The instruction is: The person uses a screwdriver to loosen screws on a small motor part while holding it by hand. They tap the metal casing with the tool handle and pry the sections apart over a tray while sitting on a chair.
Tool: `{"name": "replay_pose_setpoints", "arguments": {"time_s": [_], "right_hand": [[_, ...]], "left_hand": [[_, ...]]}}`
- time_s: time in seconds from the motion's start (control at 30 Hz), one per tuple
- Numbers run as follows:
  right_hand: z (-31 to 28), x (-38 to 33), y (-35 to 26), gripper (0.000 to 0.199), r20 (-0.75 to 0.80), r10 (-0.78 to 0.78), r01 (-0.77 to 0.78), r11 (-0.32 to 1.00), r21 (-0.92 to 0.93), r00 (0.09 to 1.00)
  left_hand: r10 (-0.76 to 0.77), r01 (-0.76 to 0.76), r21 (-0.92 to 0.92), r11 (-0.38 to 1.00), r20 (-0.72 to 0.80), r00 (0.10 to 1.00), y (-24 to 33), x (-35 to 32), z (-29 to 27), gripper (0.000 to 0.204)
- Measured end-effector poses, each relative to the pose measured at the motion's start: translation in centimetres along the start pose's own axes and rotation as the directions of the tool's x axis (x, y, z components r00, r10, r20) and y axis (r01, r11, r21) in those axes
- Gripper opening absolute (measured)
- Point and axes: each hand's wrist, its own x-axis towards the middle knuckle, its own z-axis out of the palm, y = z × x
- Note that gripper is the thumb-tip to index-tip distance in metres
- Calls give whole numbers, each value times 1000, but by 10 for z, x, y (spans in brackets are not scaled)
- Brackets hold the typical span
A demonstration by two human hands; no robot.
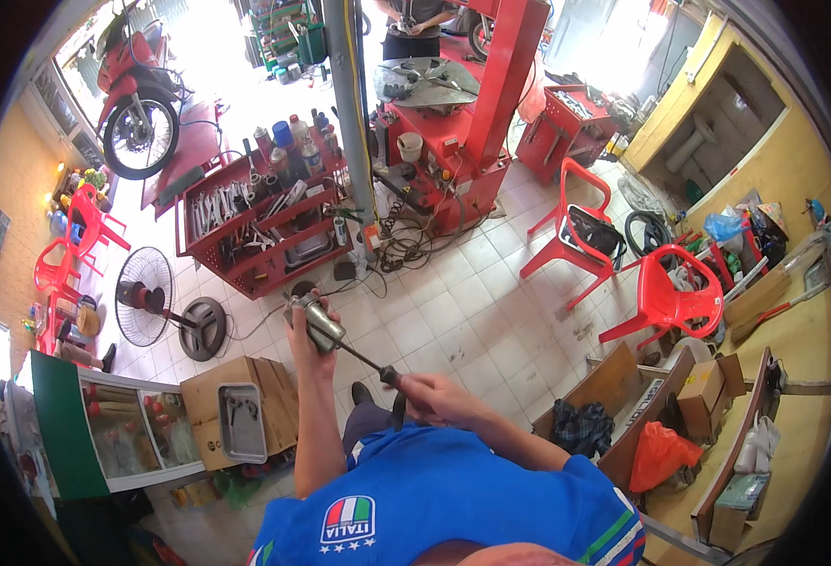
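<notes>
My left hand (299, 341) is closed around a silver metal cylinder (322, 324) with a darker end, a motor-like part whose exact kind I cannot make out. In my right hand (444, 400) is a screwdriver (363, 359) with a dark reddish handle. Its long shaft points up and left, and the tip meets the near side of the cylinder; whether it sits in a screw is too small to tell. Both hands are held up in front of my body, above the tiled floor (425, 311).
A red tool cart (265, 269) with wrenches and bottles stands ahead, beside a grey post (348, 104) and a red tyre machine (434, 179). A fan (147, 294) and a tray (243, 429) on cardboard are at left, red chairs (665, 297) at right. Another person (414, 24) works beyond.
</notes>
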Motion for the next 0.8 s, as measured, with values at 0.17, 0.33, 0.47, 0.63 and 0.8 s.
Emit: {"name": "replay_pose_setpoints", "arguments": {"time_s": [0.17,0.33,0.47,0.63,0.8], "right_hand": [[-5,5,17,42,-139,-216,239,953,184,967],[20,3,5,38,-417,-375,397,917,-36,828],[-12,0,13,45,-27,-226,224,927,301,974],[-8,7,15,51,-181,-223,250,957,147,958],[16,-1,-6,48,-345,-390,382,919,-94,854]], "left_hand": [[-51,52,18,998,-45,998,0,4,0,45],[-33,35,56,998,-37,999,3,1,3,45],[-29,28,-41,999,-31,999,-2,1,4,41],[-28,28,12,1000,-46,999,2,5,1,40],[-17,17,8,1000,-31,999,7,5,-2,44]]}}
